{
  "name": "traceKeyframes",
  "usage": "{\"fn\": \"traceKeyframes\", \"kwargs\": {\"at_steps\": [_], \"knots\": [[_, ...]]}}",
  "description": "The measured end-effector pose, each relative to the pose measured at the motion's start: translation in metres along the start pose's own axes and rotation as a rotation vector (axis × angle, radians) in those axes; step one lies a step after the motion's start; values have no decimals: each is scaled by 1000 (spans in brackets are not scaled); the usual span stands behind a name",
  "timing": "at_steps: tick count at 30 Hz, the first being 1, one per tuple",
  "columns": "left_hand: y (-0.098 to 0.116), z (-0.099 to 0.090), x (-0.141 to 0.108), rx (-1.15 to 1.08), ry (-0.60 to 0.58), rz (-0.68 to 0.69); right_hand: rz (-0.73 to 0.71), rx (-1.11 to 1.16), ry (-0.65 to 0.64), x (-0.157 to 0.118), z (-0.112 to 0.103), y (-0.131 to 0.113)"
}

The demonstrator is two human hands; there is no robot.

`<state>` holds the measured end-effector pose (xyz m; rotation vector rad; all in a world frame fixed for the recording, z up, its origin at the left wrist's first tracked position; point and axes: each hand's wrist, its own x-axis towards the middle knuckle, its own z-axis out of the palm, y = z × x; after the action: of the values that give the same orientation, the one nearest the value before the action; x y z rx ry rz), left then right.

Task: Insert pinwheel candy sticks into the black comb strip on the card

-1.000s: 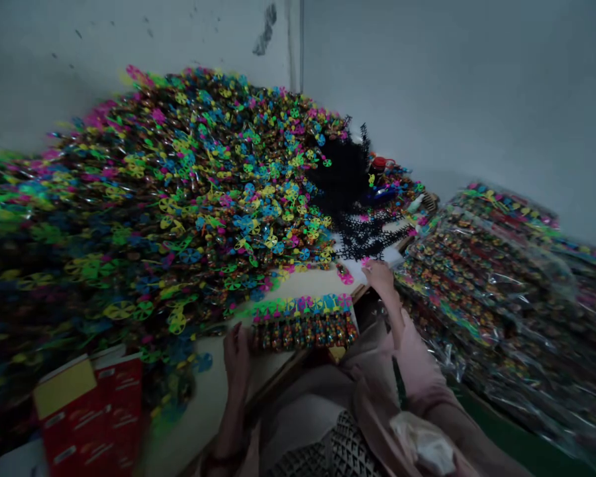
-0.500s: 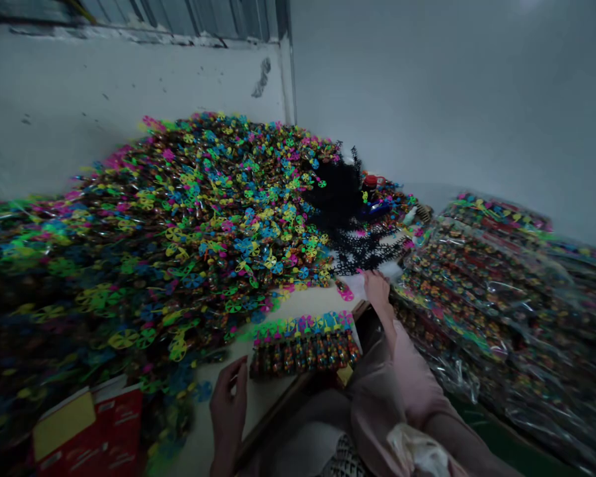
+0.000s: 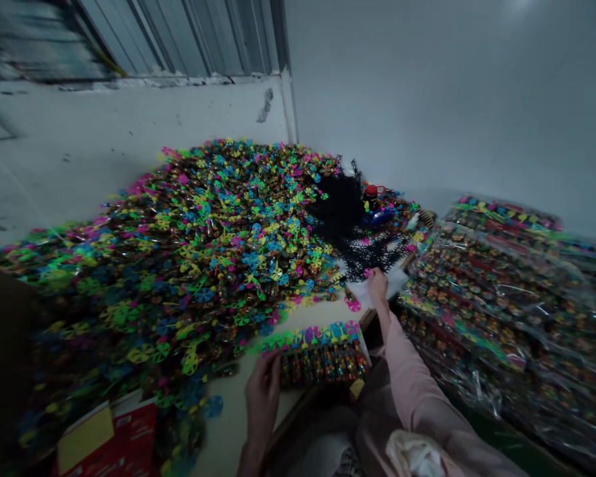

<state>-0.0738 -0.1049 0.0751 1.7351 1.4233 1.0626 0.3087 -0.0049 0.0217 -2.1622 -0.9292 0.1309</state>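
My left hand (image 3: 263, 401) hovers at the near left end of a row of candy-filled plastic packets topped with coloured pinwheels (image 3: 322, 354), fingers apart and almost touching it. My right hand (image 3: 377, 288) rests on a white sheet (image 3: 372, 288) beneath black plastic lattice (image 3: 370, 255), fingers pinched on a small pink plastic piece (image 3: 367, 272). A pink pinwheel (image 3: 352, 303) lies just left of that hand. A huge heap of multicoloured pinwheel candy packets (image 3: 203, 258) spreads across the left and middle.
Stacks of clear-bagged packets (image 3: 491, 298) fill the right side. A red-and-yellow booklet (image 3: 109, 430) lies at lower left, and a red-capped jar (image 3: 371, 195) stands behind the lattice. Concrete and white walls (image 3: 427, 99) and corrugated metal (image 3: 179, 40) close the back.
The view has tilted upward, showing more corrugated metal. My left hand has moved up to the packet row's left end. My right hand stays at the white sheet.
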Motion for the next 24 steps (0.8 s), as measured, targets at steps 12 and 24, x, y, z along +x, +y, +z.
{"fn": "traceKeyframes", "kwargs": {"at_steps": [12, 24], "knots": [[61, 278, 221, 801, -561, 635, 33, 277, 90, 67, 18, -1], [121, 348, 399, 628, -776, 592, 30, 210, 243, 247, 17, -37]]}}
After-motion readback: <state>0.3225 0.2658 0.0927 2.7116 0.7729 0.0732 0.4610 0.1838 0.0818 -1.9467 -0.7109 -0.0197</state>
